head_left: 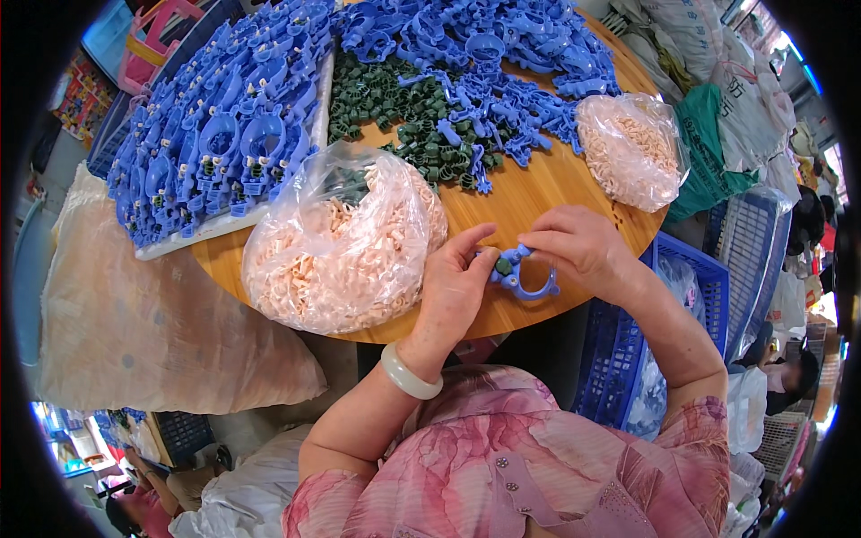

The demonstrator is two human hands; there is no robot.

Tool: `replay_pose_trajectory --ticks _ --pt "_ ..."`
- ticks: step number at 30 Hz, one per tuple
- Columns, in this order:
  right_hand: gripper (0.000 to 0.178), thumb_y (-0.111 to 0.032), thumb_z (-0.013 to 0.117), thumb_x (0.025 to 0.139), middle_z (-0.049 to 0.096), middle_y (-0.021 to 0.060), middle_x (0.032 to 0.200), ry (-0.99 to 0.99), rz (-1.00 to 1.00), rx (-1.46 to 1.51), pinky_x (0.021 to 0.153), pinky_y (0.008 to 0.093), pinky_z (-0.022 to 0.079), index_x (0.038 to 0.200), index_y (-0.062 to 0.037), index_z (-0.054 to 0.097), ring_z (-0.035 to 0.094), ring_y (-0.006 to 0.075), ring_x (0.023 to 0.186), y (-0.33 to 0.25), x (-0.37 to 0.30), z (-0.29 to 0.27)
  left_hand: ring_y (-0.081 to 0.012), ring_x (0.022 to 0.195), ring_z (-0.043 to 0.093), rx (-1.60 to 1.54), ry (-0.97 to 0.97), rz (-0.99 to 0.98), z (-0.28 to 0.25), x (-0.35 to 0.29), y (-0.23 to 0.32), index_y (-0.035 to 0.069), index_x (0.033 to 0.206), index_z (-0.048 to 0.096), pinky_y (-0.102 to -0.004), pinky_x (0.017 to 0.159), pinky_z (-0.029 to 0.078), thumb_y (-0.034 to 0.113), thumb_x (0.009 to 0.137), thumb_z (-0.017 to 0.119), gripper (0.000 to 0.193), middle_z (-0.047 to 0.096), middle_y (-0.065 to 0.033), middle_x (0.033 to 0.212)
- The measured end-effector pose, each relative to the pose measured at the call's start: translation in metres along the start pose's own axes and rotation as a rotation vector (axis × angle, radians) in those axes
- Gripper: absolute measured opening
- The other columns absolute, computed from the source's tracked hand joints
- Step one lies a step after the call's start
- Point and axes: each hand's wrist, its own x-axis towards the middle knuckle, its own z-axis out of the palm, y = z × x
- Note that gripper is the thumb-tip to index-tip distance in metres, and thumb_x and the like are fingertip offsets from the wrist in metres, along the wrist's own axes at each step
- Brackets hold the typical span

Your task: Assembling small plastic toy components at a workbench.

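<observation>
Between my hands, just over the table's near edge, is a small blue plastic part (535, 292) with an open ring, and a dark green piece (504, 267) sits on it. My left hand (456, 285) pinches its left side between thumb and fingers. At its upper end the fingertips of my right hand (578, 244) are pressed together on the blue part; whether they also hold a tiny piece is hidden. Left of my left hand lies a see-through bag of small pale pink pieces (345, 255). A second bag of pale pink pieces (630, 148) is beyond my right hand.
On the round wooden table (529, 193) are a pile of dark green pieces (381, 94), heaped blue parts (484, 45) and a white tray (193, 235) full of rowed blue parts. A blue crate (713, 291) stands right; a large pale sack (170, 314) left.
</observation>
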Motion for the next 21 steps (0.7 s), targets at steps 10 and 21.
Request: replay_pose_trajectory --ticks 10,21 --pt "0.031 -0.003 0.065 0.064 0.058 0.0084 0.084 -0.016 -0.156 -0.147 0.060 0.0347 0.047 0.094 -0.0048 0.062 0.058 0.0261 0.074 -0.0052 0.0025 -0.0009 -0.0057 0.071 0.054 0.006 0.015 0.017 0.0036 -0.0035 0.0023 0.000 0.118 0.054 -0.0195 0.063 0.046 0.000 0.088 0.053 0.030 0.060 -0.0016 0.081" --pt "0.018 -0.010 0.067 0.073 0.056 0.0078 0.082 -0.022 -0.029 0.014 0.064 0.0344 0.047 0.090 -0.0056 0.062 0.057 0.0263 0.076 0.0006 0.0024 0.0021 -0.0057 0.072 0.052 0.075 0.029 0.048 0.0032 -0.0008 0.0006 0.000 0.118 0.055 -0.0195 0.064 0.045 0.000 0.087 0.054 0.031 0.058 -0.0005 0.081"
